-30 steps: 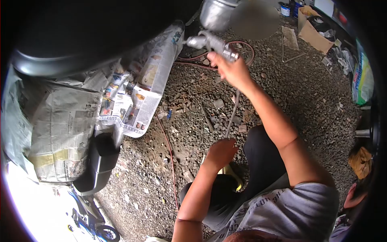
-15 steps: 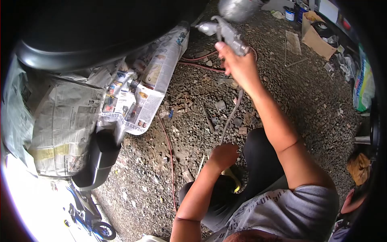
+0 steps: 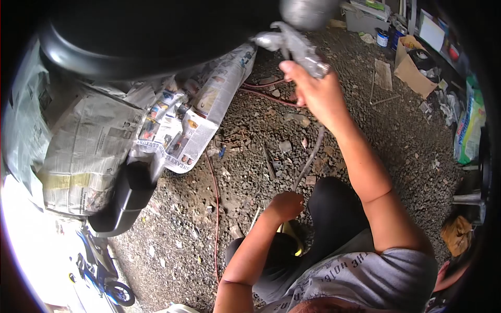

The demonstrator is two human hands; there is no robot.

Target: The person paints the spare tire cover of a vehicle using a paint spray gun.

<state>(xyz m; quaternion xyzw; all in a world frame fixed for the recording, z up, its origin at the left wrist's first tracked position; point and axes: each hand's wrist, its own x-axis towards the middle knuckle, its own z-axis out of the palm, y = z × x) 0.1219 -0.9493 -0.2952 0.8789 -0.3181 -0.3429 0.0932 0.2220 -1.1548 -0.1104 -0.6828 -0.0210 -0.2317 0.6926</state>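
My right hand [image 3: 321, 88] is wrapped around the grip of a silver spray gun [image 3: 301, 49], whose rounded metal cup [image 3: 308, 11] rises at the top edge. The nozzle points left, close to the edge of a glossy black panel [image 3: 151, 41]; the exact gap is hard to judge. A grey air hose [image 3: 312, 156] runs down from beneath the right wrist to my left hand [image 3: 286, 205], which is closed around it near my knee. Newspaper masking [image 3: 94, 151] covers the area below the panel.
Stony ground [image 3: 250, 151] carries a thin red hose [image 3: 215, 219] and scattered debris. At right are a cardboard box [image 3: 412, 68], a paint can [image 3: 382, 37] and a green-and-white bag [image 3: 469, 125]. A blue motorcycle [image 3: 99, 271] stands lower left. Part of another person's arm [image 3: 451, 274] shows lower right.
The view has shifted slightly, so the ground and surrounding things sit differently in frame. The spray gun stays beside the black panel, and both hands keep their grips.
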